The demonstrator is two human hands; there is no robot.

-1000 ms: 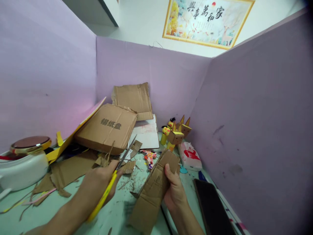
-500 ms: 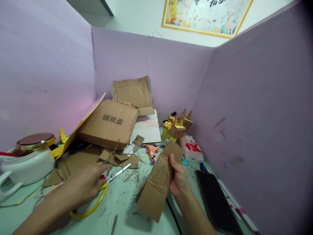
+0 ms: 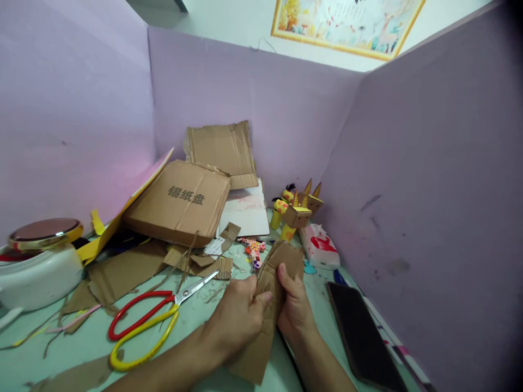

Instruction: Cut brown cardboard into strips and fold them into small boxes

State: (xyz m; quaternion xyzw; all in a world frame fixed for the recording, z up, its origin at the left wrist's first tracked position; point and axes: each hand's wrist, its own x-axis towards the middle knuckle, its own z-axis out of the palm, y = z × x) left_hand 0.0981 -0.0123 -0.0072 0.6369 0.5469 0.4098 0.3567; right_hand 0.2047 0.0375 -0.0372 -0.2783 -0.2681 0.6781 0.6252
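Observation:
A folded strip of brown cardboard [image 3: 261, 337] is held in front of me, tilted, its lower end towards me. My right hand [image 3: 296, 302] grips its right edge, thumb on the face. From the left, my left hand [image 3: 241, 307] closes on the cardboard's left side, thumb pressed on the front; its other fingers are partly hidden. Left of my hands, scissors [image 3: 178, 299] with one red and one yellow handle lie on the table, blades pointing away and to the right.
Cardboard scraps [image 3: 126, 269] and a cardboard box [image 3: 180, 201] lie at left, beside a white pot [image 3: 44, 280]. Behind the strip stand small cardboard animal figures [image 3: 298, 215]. At right are a tissue pack [image 3: 321, 247] and a black phone [image 3: 363, 337]. Purple panels [image 3: 429, 179] enclose the table.
My left hand has left the scissors on the table and moved right to take hold of the cardboard. My right hand keeps its grip. The view has shifted slightly.

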